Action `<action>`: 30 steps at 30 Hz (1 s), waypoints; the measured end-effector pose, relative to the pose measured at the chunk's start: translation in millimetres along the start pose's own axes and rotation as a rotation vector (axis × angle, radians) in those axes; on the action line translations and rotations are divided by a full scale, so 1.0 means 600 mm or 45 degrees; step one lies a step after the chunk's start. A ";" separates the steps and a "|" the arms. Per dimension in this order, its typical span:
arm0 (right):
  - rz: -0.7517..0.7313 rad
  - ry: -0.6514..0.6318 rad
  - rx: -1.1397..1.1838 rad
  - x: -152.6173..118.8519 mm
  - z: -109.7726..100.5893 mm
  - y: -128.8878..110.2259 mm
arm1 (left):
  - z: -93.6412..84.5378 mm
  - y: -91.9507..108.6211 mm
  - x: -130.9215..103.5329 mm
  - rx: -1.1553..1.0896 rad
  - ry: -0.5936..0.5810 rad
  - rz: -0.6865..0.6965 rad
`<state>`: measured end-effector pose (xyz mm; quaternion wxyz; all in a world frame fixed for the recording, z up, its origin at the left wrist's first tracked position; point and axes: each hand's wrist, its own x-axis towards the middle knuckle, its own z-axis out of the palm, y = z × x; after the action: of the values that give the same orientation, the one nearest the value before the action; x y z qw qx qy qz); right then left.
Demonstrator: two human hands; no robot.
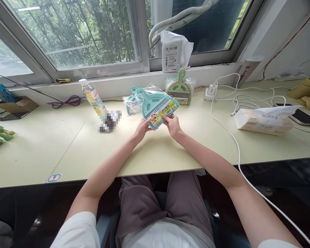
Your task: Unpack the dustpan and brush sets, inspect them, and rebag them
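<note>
Left hand and right hand each with grip clamped on teal dustpan set, raised just above surface, second green set behind, water bottle at left

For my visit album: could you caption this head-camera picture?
Both hands, left hand and right hand, hold a teal brush-and-dustpan set above a pale desk.

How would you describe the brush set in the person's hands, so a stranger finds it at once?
Start at the pale desk below the window. At its middle, the left hand and right hand hold a teal brush set by its label end. Unlike the green set leaning at the wall, it is lifted and teal.
</note>
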<state>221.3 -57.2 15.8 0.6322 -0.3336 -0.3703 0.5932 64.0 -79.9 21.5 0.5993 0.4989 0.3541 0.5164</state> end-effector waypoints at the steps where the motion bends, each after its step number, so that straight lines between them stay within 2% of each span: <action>1: -0.005 0.001 0.007 0.000 0.000 0.000 | 0.001 0.001 -0.001 0.031 -0.016 0.010; 4: -0.021 -0.002 0.031 0.000 0.001 0.003 | 0.003 0.001 -0.003 0.140 -0.032 0.047; 9: -0.015 -0.011 0.013 -0.001 0.001 0.013 | 0.004 -0.013 0.001 0.134 0.177 0.051; 14: -0.019 -0.021 0.006 -0.002 0.002 0.016 | 0.007 -0.024 0.006 0.155 0.272 0.070; 23: -0.025 -0.037 0.012 -0.002 0.002 0.014 | 0.011 -0.026 0.007 0.199 0.290 0.127; 30: 0.002 -0.021 0.010 -0.004 0.004 0.013 | 0.008 -0.024 0.006 0.238 0.328 0.099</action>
<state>215.3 -59.0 10.2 0.6299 -0.3267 -0.3728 0.5979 73.0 -76.9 8.9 0.4793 0.4954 0.4550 0.5638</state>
